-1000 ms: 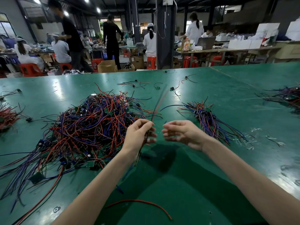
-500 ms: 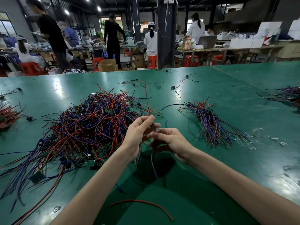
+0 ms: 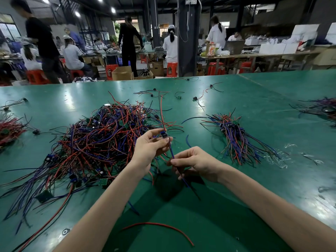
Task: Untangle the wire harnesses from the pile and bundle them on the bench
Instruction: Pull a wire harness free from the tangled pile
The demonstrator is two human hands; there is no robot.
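Note:
A big tangled pile of red, blue and black wire harnesses (image 3: 94, 142) covers the left half of the green bench (image 3: 254, 206). My left hand (image 3: 151, 148) pinches the small black connector of one harness (image 3: 164, 135) held above the bench, its red wire rising away from me. My right hand (image 3: 195, 163) pinches that harness's blue wire just below the connector, and the wire's tail hangs down past my fingers. To the right lies a sorted bundle of harnesses (image 3: 234, 139).
A loose red wire (image 3: 160, 228) lies near the bench's front edge. Stray harnesses (image 3: 198, 98) dot the far side. More wire heaps sit at the left edge (image 3: 9, 130) and the right edge (image 3: 321, 108). Clear plastic scraps (image 3: 283, 159) lie at right. People work at benches behind.
My hands met at the lifted harness and have now drawn apart a little. The right hand has slid down along the blue wire while the left keeps the connector.

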